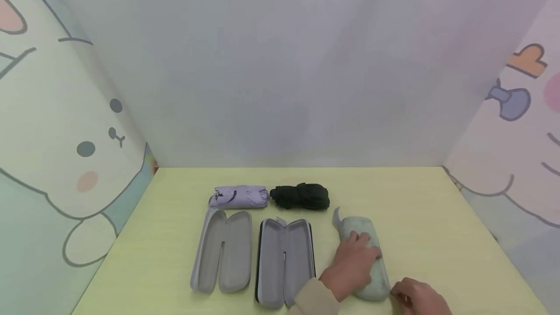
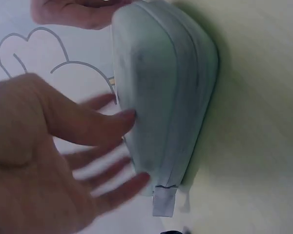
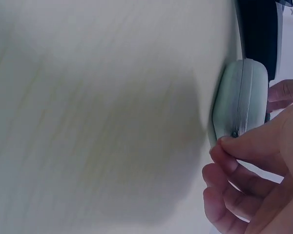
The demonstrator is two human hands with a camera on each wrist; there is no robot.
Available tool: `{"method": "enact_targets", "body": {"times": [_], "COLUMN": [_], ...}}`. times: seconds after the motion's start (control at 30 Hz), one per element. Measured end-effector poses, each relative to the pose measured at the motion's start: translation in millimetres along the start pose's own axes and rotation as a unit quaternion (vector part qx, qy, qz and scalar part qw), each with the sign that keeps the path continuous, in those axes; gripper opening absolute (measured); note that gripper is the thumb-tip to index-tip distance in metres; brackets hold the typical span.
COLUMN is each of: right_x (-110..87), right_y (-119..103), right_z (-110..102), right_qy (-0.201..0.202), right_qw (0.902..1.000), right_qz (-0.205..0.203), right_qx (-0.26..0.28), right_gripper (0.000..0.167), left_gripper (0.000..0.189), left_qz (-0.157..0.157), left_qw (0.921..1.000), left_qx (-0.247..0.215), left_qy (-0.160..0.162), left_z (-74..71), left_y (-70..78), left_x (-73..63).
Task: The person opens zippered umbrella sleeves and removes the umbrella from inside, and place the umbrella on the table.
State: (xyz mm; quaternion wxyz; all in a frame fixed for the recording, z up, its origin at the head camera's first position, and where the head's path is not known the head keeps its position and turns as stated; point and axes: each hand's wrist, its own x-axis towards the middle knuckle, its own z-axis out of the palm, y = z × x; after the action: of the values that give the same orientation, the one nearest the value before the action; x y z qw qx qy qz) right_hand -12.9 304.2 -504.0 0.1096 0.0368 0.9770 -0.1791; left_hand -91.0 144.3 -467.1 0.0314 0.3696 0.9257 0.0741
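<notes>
A pale green zippered case (image 1: 377, 278) lies closed at the table's right front, a grey fabric tab at its far end. My left hand (image 1: 350, 264) rests on its top with fingers spread; in the left wrist view, the thumb and fingertips (image 2: 124, 117) touch the case's upper face. At the case's near end, my right hand (image 1: 421, 298) pinches the zipper pull (image 3: 236, 133) between thumb and index finger. The pull is mostly hidden by the fingertips. The other right-hand fingers are curled.
Two opened cases with grey linings, a left one (image 1: 236, 252) and a dark-rimmed one (image 1: 300, 256), lie left of the hands. Behind them sit a lilac folded fabric bundle (image 1: 240, 197) and a dark one (image 1: 302, 196). Walls (image 1: 280, 72) enclose the yellow table (image 1: 420, 208).
</notes>
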Motion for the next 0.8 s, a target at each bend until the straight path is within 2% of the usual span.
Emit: {"method": "enact_targets", "body": {"times": [0.1,0.17,0.23,0.33,0.53,0.7,0.8], "right_x": [-2.9,-5.0,-6.5,-6.4,0.7,2.3,2.6], "right_y": [2.7,4.4,6.6,10.5,21.7,33.5,37.0], "right_z": [-4.9,-7.0,-8.6,-11.4,-18.9,-19.5,-19.1], "right_qy": [0.024,0.043,0.064,0.085,0.100,0.140,0.145], "right_qw": [0.9994,0.9976,0.9943,0.9896,0.9921,0.9860,0.9851], "right_qz": [-0.024,-0.052,-0.084,-0.113,-0.068,-0.084,-0.088], "right_qx": [-0.008,-0.014,-0.016,-0.025,-0.031,-0.032,-0.030], "right_gripper": [0.019,0.022,0.023,0.023,0.022,0.021,0.021], "left_gripper": [0.041,0.041,0.042,0.048,0.060,0.071,0.070], "left_qz": [0.077,0.106,0.117,0.111,0.074,0.052,0.044], "left_qw": [0.9966,0.9932,0.9909,0.9910,0.9941,0.9965,0.9973], "left_qx": [0.027,0.048,0.064,0.067,0.038,0.001,-0.010], "left_qy": [-0.003,-0.008,-0.014,-0.032,-0.070,-0.065,-0.057], "left_z": [1.7,3.8,3.5,-0.4,-7.2,-5.7,-3.6], "left_y": [1.0,0.6,-0.3,-2.4,-9.6,-13.2,-13.1], "left_x": [1.4,2.8,5.2,8.6,12.0,13.1,13.3]}}
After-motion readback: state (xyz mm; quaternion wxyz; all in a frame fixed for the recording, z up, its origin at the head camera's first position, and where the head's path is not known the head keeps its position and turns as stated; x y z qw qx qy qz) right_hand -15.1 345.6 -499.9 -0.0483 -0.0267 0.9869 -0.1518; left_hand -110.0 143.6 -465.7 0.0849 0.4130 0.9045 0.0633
